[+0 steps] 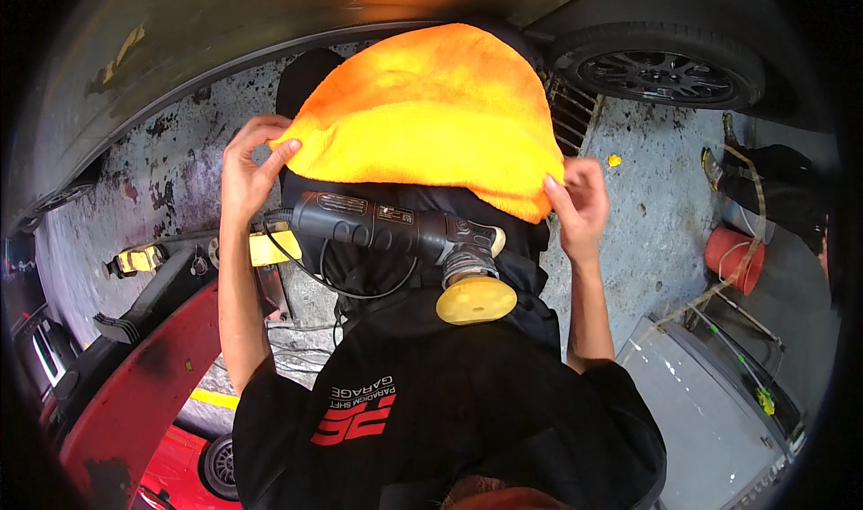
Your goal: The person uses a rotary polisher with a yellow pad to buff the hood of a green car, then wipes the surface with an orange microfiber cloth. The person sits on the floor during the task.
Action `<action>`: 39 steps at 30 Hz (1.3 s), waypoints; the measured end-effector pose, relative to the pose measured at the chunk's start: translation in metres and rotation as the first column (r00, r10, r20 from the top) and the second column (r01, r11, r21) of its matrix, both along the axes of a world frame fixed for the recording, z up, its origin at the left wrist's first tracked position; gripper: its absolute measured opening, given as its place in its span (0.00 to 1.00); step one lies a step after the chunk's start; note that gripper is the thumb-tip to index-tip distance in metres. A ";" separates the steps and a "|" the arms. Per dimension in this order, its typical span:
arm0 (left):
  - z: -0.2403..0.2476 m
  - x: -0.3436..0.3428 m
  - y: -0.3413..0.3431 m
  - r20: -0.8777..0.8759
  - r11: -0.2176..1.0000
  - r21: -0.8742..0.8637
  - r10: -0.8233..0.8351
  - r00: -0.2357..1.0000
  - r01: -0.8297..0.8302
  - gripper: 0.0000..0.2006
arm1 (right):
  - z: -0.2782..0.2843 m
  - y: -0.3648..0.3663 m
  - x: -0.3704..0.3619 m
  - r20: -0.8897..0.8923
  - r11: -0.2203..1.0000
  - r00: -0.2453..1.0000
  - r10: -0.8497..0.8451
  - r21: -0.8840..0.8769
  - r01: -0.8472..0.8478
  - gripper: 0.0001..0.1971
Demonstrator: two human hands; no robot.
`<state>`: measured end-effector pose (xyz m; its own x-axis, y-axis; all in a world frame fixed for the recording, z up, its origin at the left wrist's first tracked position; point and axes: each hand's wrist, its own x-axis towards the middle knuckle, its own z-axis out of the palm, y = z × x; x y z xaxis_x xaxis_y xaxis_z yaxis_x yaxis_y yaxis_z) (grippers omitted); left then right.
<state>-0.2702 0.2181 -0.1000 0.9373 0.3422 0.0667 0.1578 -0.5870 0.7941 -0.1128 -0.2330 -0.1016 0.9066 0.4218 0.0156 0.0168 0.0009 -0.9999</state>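
An orange cloth (422, 106), thick and fluffy, is spread out between my two hands above my legs. My left hand (256, 164) pinches its left corner between thumb and fingers. The right corner is gripped by my right hand (580, 200), thumb on top. Below the cloth, a black power polisher (387, 227) lies across my lap, its round yellow foam pad (476, 301) turned toward my body. A black cord (351, 292) loops from the polisher's left end. The cloth hides part of my knees.
A car body panel (216, 16) curves close in front, with a wheel (661, 70) at the front right. A red bucket (735, 258) and another person's dark-clothed leg (778, 182) are at the right. Red lift arm (148, 384) at lower left; grey cart (697, 411) at lower right.
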 end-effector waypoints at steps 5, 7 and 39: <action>-0.006 0.018 -0.002 0.140 0.946 -0.286 0.198 0.970 -0.151 0.10 | 0.010 -0.054 -0.029 0.301 0.959 0.928 0.219 -0.242 -0.148 0.16; -0.001 0.026 0.003 0.051 0.904 -0.405 0.175 0.983 -0.140 0.12 | 0.029 -0.052 -0.042 0.312 0.906 0.891 0.330 -0.368 -0.207 0.13; 0.092 0.029 -0.042 -0.247 0.924 0.164 -0.300 0.921 0.345 0.51 | 0.039 -0.068 -0.085 0.575 0.832 0.799 0.176 -0.521 0.192 0.28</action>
<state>-0.2416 0.1763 -0.0083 0.9935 0.0191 -0.1119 0.0852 -0.7775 0.6231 -0.1980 -0.3010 -0.0623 0.7964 0.5185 0.3113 0.5833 -0.5227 -0.6218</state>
